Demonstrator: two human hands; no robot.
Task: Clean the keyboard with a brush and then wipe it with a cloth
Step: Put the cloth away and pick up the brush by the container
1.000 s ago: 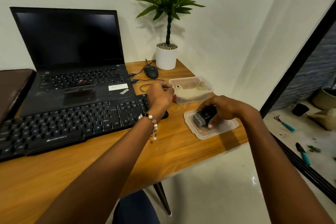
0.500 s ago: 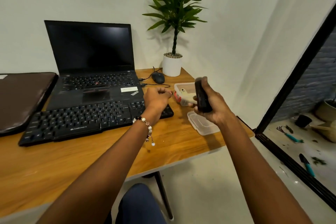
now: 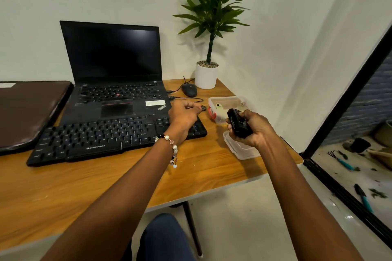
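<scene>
Above the ZEBRONICS keyboard [image 3: 110, 133], right hand [image 3: 254, 129] grips brush [image 3: 237, 125]; left hand [image 3: 184, 116] clenched.

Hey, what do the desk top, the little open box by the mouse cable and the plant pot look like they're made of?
Desk top: wood or wood-look laminate, going by its orange-brown grain and soft sheen.
Open box: likely thin clear plastic; its contents show through the cloudy walls.
Plant pot: smooth matte white, ceramic or plastic; the look leaves it open.
</scene>
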